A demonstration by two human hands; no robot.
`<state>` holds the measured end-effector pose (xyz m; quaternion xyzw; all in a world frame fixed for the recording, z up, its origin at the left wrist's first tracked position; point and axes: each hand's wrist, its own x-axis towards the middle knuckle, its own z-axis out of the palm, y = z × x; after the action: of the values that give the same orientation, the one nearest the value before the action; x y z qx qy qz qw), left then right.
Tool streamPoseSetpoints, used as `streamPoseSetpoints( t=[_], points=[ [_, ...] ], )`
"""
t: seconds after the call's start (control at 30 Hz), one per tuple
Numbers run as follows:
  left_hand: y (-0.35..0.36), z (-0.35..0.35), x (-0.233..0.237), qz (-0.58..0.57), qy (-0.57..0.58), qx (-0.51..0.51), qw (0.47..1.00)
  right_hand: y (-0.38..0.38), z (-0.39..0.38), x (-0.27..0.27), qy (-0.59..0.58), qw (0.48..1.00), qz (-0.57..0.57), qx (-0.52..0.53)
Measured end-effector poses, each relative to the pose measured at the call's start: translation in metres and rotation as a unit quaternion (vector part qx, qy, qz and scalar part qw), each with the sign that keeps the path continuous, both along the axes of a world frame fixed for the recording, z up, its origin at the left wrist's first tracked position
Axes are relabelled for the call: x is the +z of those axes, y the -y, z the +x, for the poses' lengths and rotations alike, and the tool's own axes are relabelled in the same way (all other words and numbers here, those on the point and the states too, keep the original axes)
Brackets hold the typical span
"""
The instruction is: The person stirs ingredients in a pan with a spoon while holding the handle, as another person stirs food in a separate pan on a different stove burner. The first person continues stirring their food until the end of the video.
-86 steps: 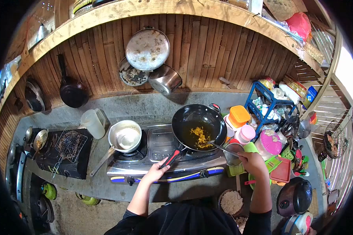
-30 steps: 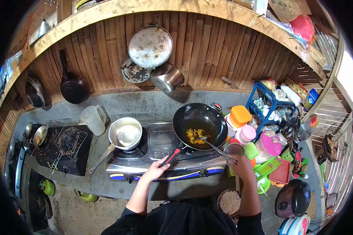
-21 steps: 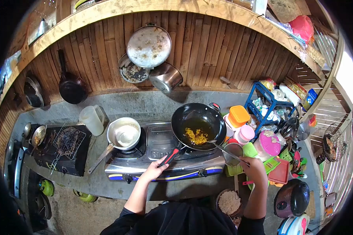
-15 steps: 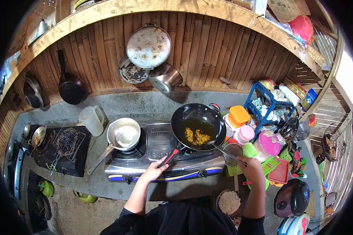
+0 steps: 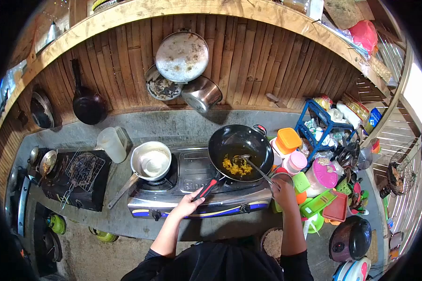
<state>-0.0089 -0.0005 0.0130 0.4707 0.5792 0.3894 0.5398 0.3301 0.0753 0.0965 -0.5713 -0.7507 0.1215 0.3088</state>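
A black wok sits on the right burner of the two-burner gas stove, with yellow-orange chopped food in some oil at its bottom. My left hand is closed round the wok's black and red handle. In my right hand is the handle of a metal spatula; its head rests in the food inside the wok. The head's exact shape is partly hidden by the food.
Left of the wok, a white saucepan stands on the other burner. A plastic jug and a black grill stove are further left. Colourful containers, a blue rack and a rice cooker crowd the right side.
My right hand has moved left toward the wok, pushing the spatula head deeper into the food. My left hand keeps its hold on the wok handle. The whole view has shifted slightly.
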Motion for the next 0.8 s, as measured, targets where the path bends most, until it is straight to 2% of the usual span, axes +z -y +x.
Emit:
streamPoseSetpoints(
  t=[0.07,0.2,0.6,0.8],
  points=[
    [0.0,0.0,-0.002,0.031,0.0,-0.001,1.0,-0.01,-0.004,-0.007,0.008,1.0,0.004,-0.001],
    [0.001,0.001,0.003,0.019,-0.002,0.002,1.0,-0.018,-0.017,-0.008,0.028,0.999,-0.014,-0.016],
    [0.002,0.001,0.004,0.02,-0.003,0.003,1.0,0.023,0.002,0.029,0.093,0.993,-0.072,-0.012],
    [0.001,0.001,0.003,0.024,-0.003,-0.002,1.0,0.041,0.021,0.057,0.076,0.994,-0.08,0.019]
  ],
)
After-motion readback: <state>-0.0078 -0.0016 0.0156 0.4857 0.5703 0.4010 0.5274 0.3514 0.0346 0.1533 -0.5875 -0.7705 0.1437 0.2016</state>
